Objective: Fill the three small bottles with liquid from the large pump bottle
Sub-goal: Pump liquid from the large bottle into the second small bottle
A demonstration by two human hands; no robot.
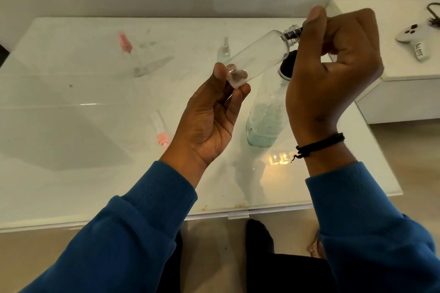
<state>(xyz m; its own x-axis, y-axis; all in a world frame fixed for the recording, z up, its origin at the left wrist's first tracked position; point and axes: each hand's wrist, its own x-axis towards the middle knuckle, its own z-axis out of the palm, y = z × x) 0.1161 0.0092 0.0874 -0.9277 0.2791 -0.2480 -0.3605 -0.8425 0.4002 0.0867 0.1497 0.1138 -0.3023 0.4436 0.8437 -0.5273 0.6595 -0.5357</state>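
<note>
My left hand [214, 112] pinches the base of a clear empty small bottle [257, 57], tilted with its threaded neck up and to the right. My right hand [333, 66] is curled over the black pump head [289, 60] of the large pump bottle [264, 116]; the black nozzle meets the small bottle's mouth. The large bottle stands on the table with pale blue-green liquid in its lower part. A small bottle with a pink sprayer [129, 52] stands at the back left. Another small bottle [223, 51], holding pale liquid, stands behind the tilted one.
A loose pink spray top with its tube [162, 135] lies on the white glass table [71, 126] left of my left wrist. A white game controller [414, 38] lies on a lower white unit at the right. The table's front edge runs just past my sleeves.
</note>
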